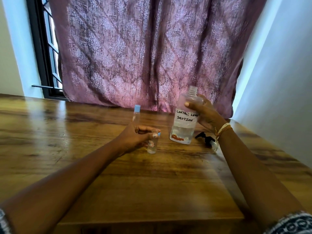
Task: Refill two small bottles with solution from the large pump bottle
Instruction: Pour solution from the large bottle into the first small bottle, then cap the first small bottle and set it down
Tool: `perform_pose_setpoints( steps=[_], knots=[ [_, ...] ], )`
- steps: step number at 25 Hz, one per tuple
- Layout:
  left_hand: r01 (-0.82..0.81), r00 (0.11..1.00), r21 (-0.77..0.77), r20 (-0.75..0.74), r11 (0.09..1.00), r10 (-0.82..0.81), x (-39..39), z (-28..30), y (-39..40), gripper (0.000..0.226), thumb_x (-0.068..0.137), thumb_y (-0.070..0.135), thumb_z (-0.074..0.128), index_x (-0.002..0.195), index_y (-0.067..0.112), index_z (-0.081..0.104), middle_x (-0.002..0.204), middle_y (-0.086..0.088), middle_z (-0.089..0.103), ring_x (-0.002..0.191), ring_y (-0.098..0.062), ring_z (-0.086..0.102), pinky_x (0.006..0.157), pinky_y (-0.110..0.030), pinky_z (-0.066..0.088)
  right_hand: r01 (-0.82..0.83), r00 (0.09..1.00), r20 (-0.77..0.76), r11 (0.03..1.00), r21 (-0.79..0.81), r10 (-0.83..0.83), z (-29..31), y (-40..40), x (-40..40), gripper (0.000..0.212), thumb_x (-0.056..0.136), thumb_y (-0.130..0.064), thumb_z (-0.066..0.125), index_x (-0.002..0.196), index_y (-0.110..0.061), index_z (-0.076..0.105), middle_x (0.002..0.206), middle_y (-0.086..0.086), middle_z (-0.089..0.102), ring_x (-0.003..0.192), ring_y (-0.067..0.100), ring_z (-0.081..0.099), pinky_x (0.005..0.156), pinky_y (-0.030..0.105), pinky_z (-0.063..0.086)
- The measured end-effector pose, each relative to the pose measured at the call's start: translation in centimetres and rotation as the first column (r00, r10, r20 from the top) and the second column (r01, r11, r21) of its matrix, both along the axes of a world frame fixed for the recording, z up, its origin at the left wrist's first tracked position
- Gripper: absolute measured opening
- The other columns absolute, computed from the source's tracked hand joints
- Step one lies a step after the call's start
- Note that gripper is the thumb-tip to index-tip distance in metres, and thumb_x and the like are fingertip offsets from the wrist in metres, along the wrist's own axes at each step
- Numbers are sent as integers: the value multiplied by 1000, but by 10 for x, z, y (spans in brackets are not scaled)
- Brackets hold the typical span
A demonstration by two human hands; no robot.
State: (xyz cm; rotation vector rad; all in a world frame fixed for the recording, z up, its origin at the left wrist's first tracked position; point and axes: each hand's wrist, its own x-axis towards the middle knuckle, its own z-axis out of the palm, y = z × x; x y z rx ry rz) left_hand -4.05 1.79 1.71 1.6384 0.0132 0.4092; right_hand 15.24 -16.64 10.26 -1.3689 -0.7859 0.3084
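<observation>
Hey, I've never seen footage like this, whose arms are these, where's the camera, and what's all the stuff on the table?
There is no machine here: the arms belong to a person wearing a camera on the head, so this single picture looks forward and down at their own hands. The left hand has its grip on a small bottle standing on the wooden table. The right hand holds the large bottle, hand-labelled "contact lens solution", with its neck open. Its black pump top lies on the table beside it. A second small bottle with a blue cap stands further back, untouched. Behind hangs a purple curtain.
</observation>
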Motion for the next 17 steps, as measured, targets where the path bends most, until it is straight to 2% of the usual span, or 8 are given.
perform_pose_setpoints(
  steps=[2, 3, 5, 7, 9, 11, 14, 17],
  knots=[
    [-2, 1000, 0, 7, 1000, 2, -1, 0, 0, 30, 70, 22, 74, 99, 15, 74, 106, -14, 74, 104, -38, 66, 83, -42, 54, 148, 989, 19, 989, 9, -148, -3, -3, -6, 107, 53, -27, 92, 142, -20, 33, 137, 17, 47, 120, 33, 55, 98, 52, 52],
    [-5, 1000, 7, 7, 1000, 5, -1, 0, 0, 28, 73, 19, 73, 100, 13, 74, 106, -14, 74, 104, -39, 66, 81, -40, 55, 290, 948, 132, 957, 24, -290, -7, -3, -12, 109, 55, -34, 91, 144, -24, 29, 141, 16, 43, 123, 29, 51, 101, 46, 50],
    [-6, 1000, 25, 1, 1000, 6, -1, 2, -1, 24, 81, 10, 69, 104, 8, 71, 109, -15, 73, 105, -36, 66, 81, -38, 56, 536, 720, 382, 814, 226, -580, -16, -2, -30, 76, 69, -37, 83, 131, -20, 43, 126, 10, 50, 108, 19, 52, 89, 32, 50],
    [0, 1000, 53, -7, 999, 0, -1, 3, 0, 24, 83, 8, 67, 107, 6, 70, 111, -14, 72, 103, -33, 67, 81, -36, 56, 489, 536, 535, 757, 434, -653, -23, 5, -55, 28, 81, -19, 70, 104, -14, 56, 94, 6, 55, 79, 13, 52, 66, 25, 46],
    [15, 1000, 41, -18, 999, -14, 0, 3, 2, 22, 83, 7, 67, 105, 6, 71, 104, -10, 75, 93, -26, 71, 76, -34, 58, 321, 513, 756, 908, 269, -405, -28, 17, -78, 8, 86, -3, 62, 89, -10, 61, 78, 2, 57, 67, 6, 50, 60, 15, 42],
    [31, 999, -14, -16, 999, -31, 1, 1, 2, 18, 82, 1, 67, 97, 9, 73, 89, -6, 77, 78, -16, 72, 61, -23, 57, 287, 507, 859, 955, -82, -79, -36, 33, -78, 15, 86, -1, 56, 96, -7, 66, 91, 5, 65, 82, 7, 59, 72, 18, 48],
    [15, 1000, 5, 10, 1000, -15, 4, -1, 5, 20, 81, -1, 68, 88, 15, 76, 83, -5, 77, 73, -14, 71, 59, -21, 55, 313, 535, 785, 790, -527, 312, -51, 59, -66, 43, 83, -7, 58, 125, -14, 61, 129, 9, 61, 117, 21, 57, 100, 36, 48],
    [28, 999, -5, 26, 1000, -28, 6, -2, 8, 21, 79, -4, 68, 84, 15, 77, 82, -3, 78, 73, -12, 72, 64, -24, 58, 306, 562, 693, 665, -682, 452, -64, 64, -67, 41, 80, -5, 65, 118, -19, 60, 114, 7, 67, 101, 25, 64, 85, 45, 55]
  ],
)
